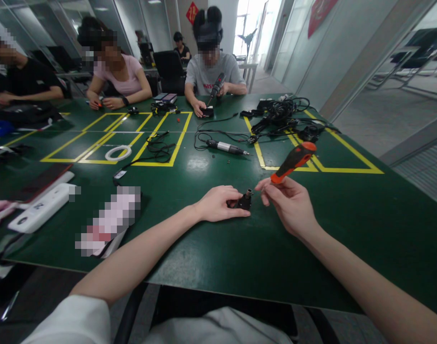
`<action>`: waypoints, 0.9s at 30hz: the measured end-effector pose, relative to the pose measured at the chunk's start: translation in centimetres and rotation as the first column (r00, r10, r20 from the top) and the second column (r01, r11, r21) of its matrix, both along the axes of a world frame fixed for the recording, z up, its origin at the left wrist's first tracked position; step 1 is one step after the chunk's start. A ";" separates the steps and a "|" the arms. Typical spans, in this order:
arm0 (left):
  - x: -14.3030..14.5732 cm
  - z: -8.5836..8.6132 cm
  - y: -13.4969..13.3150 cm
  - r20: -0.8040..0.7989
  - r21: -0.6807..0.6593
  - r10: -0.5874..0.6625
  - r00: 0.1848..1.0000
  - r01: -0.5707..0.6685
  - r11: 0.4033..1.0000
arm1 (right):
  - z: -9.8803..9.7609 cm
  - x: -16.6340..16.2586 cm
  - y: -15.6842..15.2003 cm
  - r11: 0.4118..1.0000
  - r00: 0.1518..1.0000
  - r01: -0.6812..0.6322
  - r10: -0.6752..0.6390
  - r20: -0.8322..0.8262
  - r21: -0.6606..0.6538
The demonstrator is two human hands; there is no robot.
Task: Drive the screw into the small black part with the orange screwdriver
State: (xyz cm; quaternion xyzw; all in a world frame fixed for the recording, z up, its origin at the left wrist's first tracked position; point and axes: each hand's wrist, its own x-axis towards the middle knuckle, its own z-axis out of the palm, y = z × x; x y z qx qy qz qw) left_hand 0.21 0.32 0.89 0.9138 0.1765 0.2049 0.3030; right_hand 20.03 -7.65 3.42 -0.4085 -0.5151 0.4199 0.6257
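My left hand rests on the green table and grips a small black part with a short metal-looking stub on top. My right hand is closed round an orange and black screwdriver, whose handle points up and to the right. Its tip end sits right beside the black part; the tip itself is too small to make out. Both hands are close together near the middle of the table's front half.
A grey electric screwdriver with its cable lies further back. A tangle of black cables lies at the back right. White devices lie at the left. Yellow tape lines mark the table. Three people sit across it.
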 end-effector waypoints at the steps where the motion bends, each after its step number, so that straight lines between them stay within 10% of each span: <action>1: 0.0 0.0 0.0 0.000 -0.002 0.000 1.000 0.000 1.000 | 0.0 0.0 0.0 1.000 1.000 0.003 -0.003 0.005 0.001; 17: 0.0 0.3 -0.2 0.014 -0.119 0.018 1.000 -0.016 0.993 | -0.4 0.2 0.3 0.999 0.998 0.037 -0.038 0.040 0.017; 27: -0.3 0.9 -0.4 0.011 -0.456 0.124 0.992 -0.105 0.884 | -0.2 0.4 0.2 0.987 0.983 0.119 -0.133 0.129 0.112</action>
